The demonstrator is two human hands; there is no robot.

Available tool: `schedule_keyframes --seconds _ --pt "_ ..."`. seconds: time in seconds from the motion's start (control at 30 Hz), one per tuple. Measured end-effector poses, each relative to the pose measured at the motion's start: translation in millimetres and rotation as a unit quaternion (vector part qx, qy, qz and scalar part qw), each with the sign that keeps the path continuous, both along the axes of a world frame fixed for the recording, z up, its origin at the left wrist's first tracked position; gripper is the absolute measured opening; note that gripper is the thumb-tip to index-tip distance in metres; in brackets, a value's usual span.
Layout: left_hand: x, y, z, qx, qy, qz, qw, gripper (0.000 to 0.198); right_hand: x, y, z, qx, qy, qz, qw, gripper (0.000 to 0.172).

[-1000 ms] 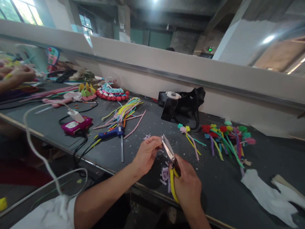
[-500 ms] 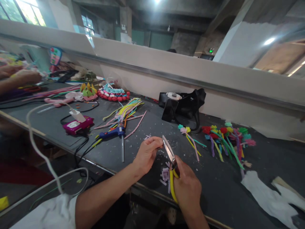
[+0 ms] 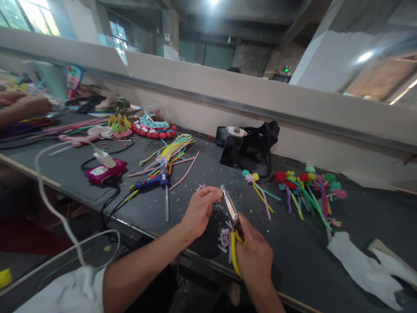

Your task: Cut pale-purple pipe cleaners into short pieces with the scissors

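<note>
My right hand (image 3: pixel 256 256) grips yellow-handled scissors (image 3: pixel 230 204), their blades pointing up and away, nearly together. The thumb and forefinger of my left hand (image 3: pixel 203 208) pinch a tiny pale piece, mostly hidden, right at the blade tips. Beneath the scissors lies a small heap of cut lilac pipe cleaner pieces (image 3: pixel 224 238). To the left, a blue glue gun (image 3: pixel 153 181) rests beside a bundle of coloured pipe cleaners (image 3: pixel 177 148). A few pipe cleaner flowers (image 3: pixel 251 176) lie ahead on the right, and a larger bunch of flowers (image 3: pixel 306 182) sits further right.
A black bag (image 3: pixel 257 139) with a phone (image 3: pixel 230 151) leaning on it stands by the back panel. A magenta power strip (image 3: pixel 104 171) with cables is at left. White gloves (image 3: pixel 361 269) lie at right. Another person's hands (image 3: pixel 29 104) work at far left.
Almost nothing differs. The view has shifted slightly, and both hands keep their places with the scissor tips still at my left fingertips.
</note>
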State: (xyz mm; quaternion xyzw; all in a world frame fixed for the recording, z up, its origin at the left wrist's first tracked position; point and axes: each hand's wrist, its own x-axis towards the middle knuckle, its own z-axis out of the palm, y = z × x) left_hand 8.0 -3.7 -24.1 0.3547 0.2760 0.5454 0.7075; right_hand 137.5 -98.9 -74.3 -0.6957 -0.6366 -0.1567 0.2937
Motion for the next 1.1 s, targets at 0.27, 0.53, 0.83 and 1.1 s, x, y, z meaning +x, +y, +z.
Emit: schedule_keyframes --seconds 0.27,0.53,0.83,1.1 --pt "-0.3 -6.6 -4.7 0.208 0.281 0.050 0.936 0.007 4.2 6.0 17.5 0.072 0.195 -0.008 0.978 0.042" --pt "4.7 -19.5 -8.1 0.517 0.452 0.072 0.723 0.008 1.5 3.1 29.6 0.070 0.349 0.015 0.934 0.039" --pt "4.8 -15.4 -8.5 0.258 0.352 -0.120 0.892 0.010 8.3 4.9 25.6 0.056 0.350 0.028 0.935 0.033" --pt "1.4 -7.6 -7.4 0.051 0.205 -0.247 0.946 0.012 7.1 3.2 30.1 0.052 0.324 0.030 0.944 0.034"
